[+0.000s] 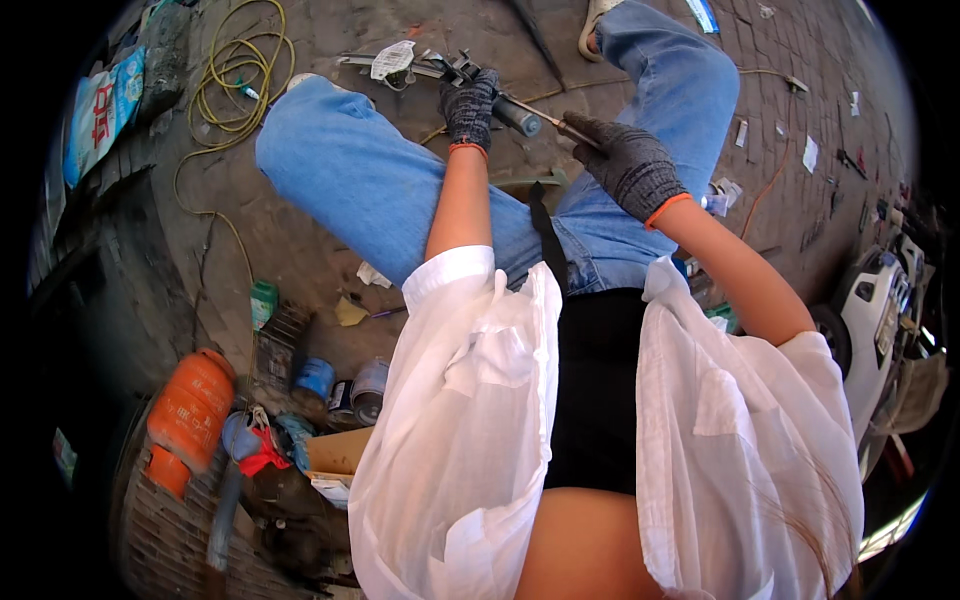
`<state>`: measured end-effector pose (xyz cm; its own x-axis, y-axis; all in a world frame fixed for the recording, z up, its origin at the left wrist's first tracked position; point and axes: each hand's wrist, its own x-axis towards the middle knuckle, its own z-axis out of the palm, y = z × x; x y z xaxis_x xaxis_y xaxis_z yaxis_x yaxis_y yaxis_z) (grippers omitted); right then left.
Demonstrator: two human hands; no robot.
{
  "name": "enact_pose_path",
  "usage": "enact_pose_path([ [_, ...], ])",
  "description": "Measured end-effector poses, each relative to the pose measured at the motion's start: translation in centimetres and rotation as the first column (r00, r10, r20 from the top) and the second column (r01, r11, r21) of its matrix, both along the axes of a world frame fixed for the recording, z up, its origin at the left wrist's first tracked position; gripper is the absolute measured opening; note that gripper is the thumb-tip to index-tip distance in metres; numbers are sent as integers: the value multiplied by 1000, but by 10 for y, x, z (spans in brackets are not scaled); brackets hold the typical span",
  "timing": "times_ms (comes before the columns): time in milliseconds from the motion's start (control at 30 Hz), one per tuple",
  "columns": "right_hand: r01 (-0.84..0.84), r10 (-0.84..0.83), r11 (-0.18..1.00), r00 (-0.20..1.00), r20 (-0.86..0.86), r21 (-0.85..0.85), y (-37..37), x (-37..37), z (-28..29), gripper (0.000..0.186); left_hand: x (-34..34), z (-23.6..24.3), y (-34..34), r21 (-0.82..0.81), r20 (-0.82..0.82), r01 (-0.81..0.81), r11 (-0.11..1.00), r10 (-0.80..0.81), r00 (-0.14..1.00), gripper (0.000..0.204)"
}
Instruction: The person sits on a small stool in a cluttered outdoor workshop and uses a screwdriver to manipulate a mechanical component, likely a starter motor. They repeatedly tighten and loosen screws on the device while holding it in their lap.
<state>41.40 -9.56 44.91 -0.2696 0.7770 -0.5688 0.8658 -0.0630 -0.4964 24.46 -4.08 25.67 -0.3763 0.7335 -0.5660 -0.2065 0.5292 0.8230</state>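
Note:
My left hand [468, 108], in a dark grey knit glove with an orange cuff, is closed around a small dark metal part [460, 68]. The part's exact kind is too small to tell. In my right hand [632, 168], gloved alike, is a screwdriver [535, 112] with a brownish handle. Its thin shaft slants up and left toward the left hand, and whether the tip touches the part is hidden. Below the shaft lies a grey cylindrical object [520, 120] with a bluish end. Left of the metal part are long metal strips and a crumpled clear plastic wrapper [393, 60].
Coiled yellow hose [262, 85] lies on the paved ground at the far left. An orange gas cylinder [192, 410], a blue can [315, 378] and a cardboard box [338, 452] are at the lower left. My jeans-clad legs [350, 165] flank the work. A white vehicle [875, 305] stands right.

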Motion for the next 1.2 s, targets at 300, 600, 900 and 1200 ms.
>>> enact_pose_path([
  [300, 32, -995, 86, -39, -88, -996, -8, 28, -19, 28, 9, -32, 0, 102, -182, -120, 988, 137, 974, 47],
  [600, -88, 76, 988, 992, 98, 125, 0, 5, 0, 37, 12, 8, 5, -132, -274, 148, 980, -180, 945, 74],
  [900, 118, -178, 979, 888, -424, -164, 8, 32, -22, 35, 3, 17, -6, -123, -182, 49, 991, -71, 981, 72],
  [1200, -237, 268, 917, 962, -57, 320, 7, 25, -22, 41, 9, -20, 0, -70, -135, 241, 968, -249, 959, 79],
])
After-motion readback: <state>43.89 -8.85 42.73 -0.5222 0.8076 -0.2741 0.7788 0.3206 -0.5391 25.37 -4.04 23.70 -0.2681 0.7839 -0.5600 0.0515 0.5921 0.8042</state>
